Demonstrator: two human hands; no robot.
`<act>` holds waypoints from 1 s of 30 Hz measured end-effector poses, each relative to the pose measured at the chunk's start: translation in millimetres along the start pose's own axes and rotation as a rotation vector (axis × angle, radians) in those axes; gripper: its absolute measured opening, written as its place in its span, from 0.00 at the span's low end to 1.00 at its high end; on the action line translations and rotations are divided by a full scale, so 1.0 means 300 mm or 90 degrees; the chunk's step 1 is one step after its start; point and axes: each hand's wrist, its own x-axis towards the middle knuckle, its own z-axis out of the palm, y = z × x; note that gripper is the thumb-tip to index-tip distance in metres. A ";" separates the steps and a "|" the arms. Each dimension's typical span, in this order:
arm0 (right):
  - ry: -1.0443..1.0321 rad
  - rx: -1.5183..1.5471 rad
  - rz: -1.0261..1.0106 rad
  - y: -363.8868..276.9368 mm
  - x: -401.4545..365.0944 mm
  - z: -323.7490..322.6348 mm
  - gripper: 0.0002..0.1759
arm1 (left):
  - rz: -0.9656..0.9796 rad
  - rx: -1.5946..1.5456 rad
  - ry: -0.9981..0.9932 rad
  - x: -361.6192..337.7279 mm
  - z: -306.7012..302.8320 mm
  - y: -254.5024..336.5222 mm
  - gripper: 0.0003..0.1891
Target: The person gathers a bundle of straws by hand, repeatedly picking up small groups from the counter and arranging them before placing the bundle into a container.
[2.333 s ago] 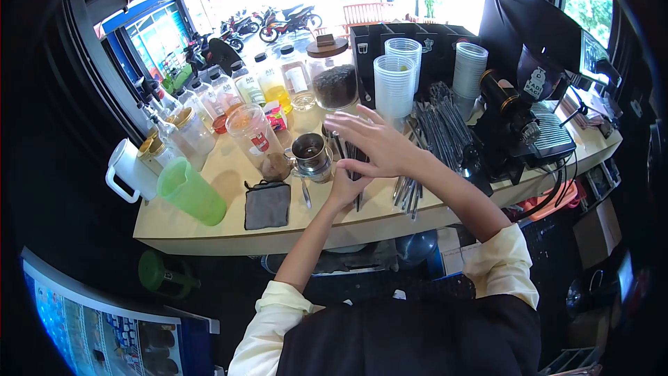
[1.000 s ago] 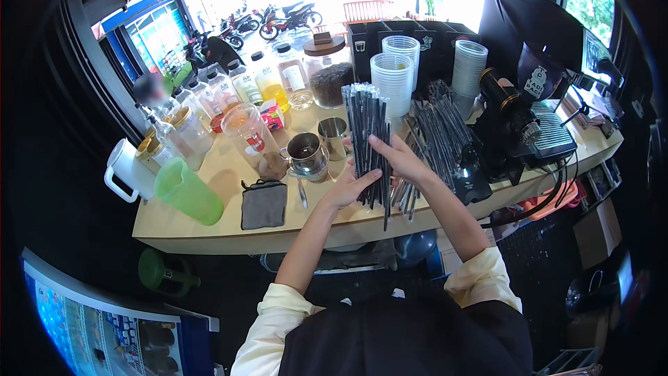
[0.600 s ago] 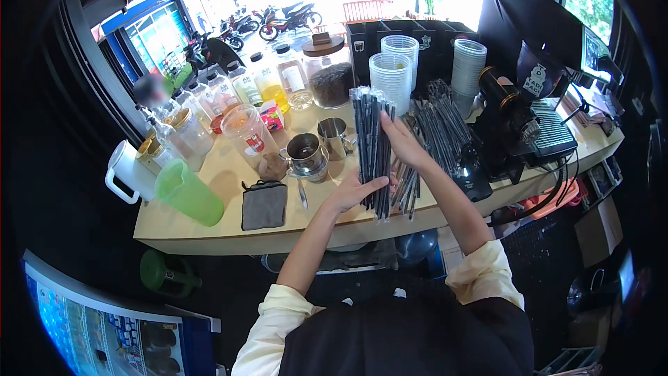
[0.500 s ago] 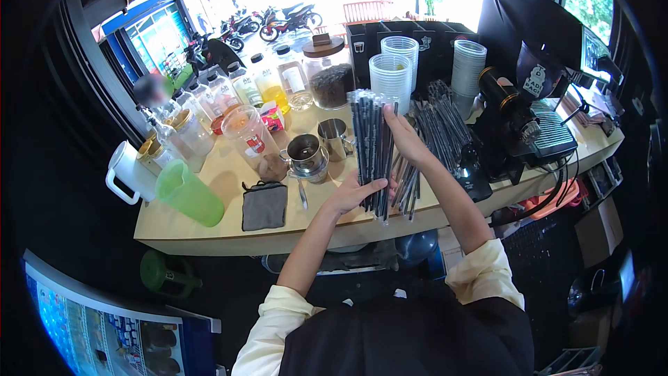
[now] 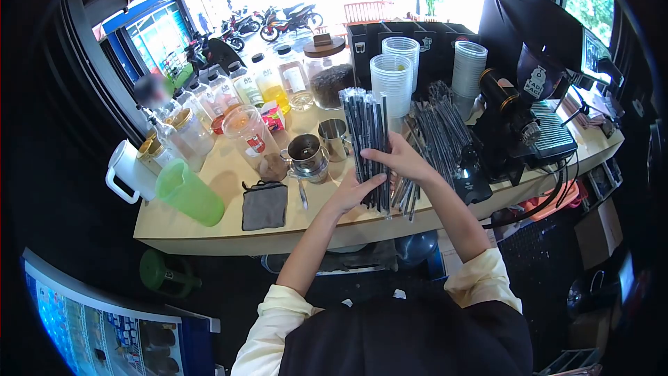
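Left hand (image 5: 353, 191): closed around the lower part of a bundle of black straws (image 5: 367, 132). Right hand (image 5: 400, 160): gripping the same bundle at mid-height. Bundle: upright above the wooden counter (image 5: 229, 226). Beside it: metal cup (image 5: 335, 135), metal coffee filter (image 5: 307, 152). Behind: stacked plastic cups (image 5: 392, 83). Left: grey cloth (image 5: 265, 205), green pitcher (image 5: 188, 191).

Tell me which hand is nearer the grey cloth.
Left. The left hand holds the straw bundle at its lower end, just right of the grey cloth; the right hand holds the bundle higher, farther right of the cloth.
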 end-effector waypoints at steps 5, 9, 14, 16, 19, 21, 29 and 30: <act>0.115 0.127 -0.024 0.012 -0.011 0.013 0.19 | -0.087 -0.187 0.015 0.004 -0.044 -0.035 0.21; 0.129 0.198 -0.031 0.024 -0.024 0.013 0.18 | -0.064 -0.178 0.021 -0.006 -0.047 -0.032 0.22; 0.108 0.259 -0.035 0.049 -0.034 0.001 0.18 | -0.098 -0.183 0.054 -0.034 -0.035 -0.003 0.21; 0.102 0.267 -0.042 0.052 -0.041 0.001 0.19 | -0.080 -0.168 0.062 -0.039 -0.028 -0.004 0.20; 0.104 0.238 -0.073 0.064 -0.046 0.009 0.19 | -0.052 -0.137 0.072 -0.041 -0.017 -0.008 0.19; 0.107 0.226 -0.092 0.059 -0.052 0.020 0.20 | -0.041 -0.123 0.074 -0.043 -0.019 -0.009 0.19; 0.170 0.274 -0.115 0.051 -0.061 0.062 0.20 | -0.016 -0.066 0.028 -0.052 -0.024 -0.019 0.22; 0.187 0.286 -0.123 0.048 -0.060 0.066 0.20 | -0.015 -0.066 0.029 -0.052 -0.022 -0.018 0.22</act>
